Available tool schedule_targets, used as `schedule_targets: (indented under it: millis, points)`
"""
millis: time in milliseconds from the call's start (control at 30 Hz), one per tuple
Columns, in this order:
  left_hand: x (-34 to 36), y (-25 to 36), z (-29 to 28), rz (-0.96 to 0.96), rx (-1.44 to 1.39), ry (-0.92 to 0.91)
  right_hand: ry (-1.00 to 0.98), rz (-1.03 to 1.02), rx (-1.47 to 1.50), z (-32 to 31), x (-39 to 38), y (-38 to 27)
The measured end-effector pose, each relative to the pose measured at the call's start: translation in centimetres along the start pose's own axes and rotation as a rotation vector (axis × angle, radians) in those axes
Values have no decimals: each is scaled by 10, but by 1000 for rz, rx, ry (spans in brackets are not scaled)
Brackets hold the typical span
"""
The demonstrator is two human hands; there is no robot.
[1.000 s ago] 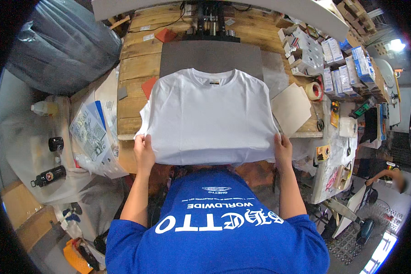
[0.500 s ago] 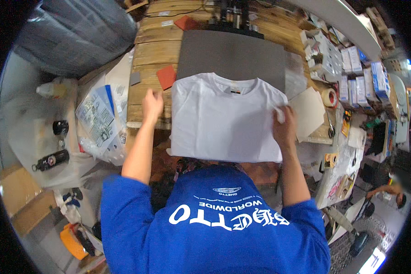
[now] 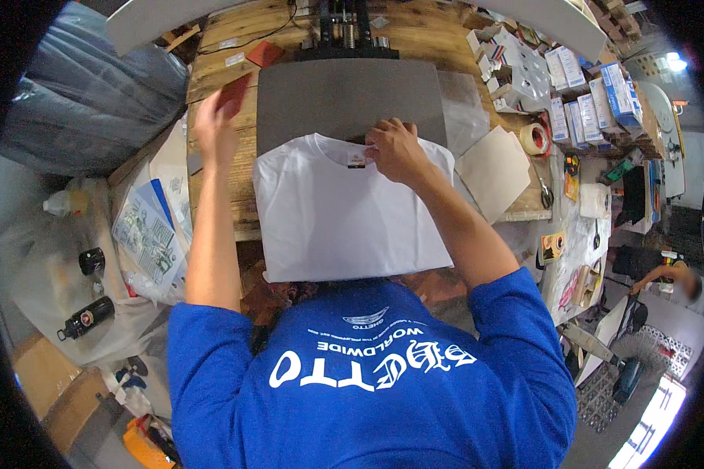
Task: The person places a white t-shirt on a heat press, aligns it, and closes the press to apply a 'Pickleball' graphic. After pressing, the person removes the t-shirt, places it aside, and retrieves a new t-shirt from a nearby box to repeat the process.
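Note:
A white T-shirt (image 3: 340, 227) lies over the near part of a dark grey flat platen (image 3: 344, 94), its neckline toward the far side. My right hand (image 3: 399, 148) is closed on the right side of the shirt's collar, just beside the small neck label (image 3: 356, 159). To the left, my left hand (image 3: 213, 129) is raised over the wooden table, gripping a red-orange flat square (image 3: 233, 95); motion blurs it slightly. A second red-orange square (image 3: 264, 53) lies farther back on the table.
A black metal press part (image 3: 348, 39) stands behind the platen. Right of it are a cream sheet (image 3: 494, 173), a tape roll (image 3: 535, 138), scissors (image 3: 546, 194) and blue-white boxes (image 3: 602, 94). Printed film (image 3: 145, 234) lies left. Another person (image 3: 661, 273) is at far right.
My left hand has taken the nearer red-orange square off the table and lifted it. My right hand has moved from the shirt's right side to its collar. The whole view has shifted.

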State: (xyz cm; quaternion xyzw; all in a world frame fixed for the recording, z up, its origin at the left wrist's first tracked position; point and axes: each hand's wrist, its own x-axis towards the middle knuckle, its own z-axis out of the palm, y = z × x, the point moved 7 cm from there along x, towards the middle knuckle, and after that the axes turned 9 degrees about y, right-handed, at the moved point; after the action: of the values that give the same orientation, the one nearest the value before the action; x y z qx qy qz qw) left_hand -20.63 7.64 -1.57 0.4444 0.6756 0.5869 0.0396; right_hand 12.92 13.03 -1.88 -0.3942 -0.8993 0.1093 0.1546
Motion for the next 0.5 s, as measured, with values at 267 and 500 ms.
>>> schedule_targets:
  millis: [267,500]
  points:
    - [-67,83,192,-67,-37,-1104,97,-10,64,-11,-7,-2]
    - [-87,101,141,501,165,-780,232,70,88,1,-11,7]
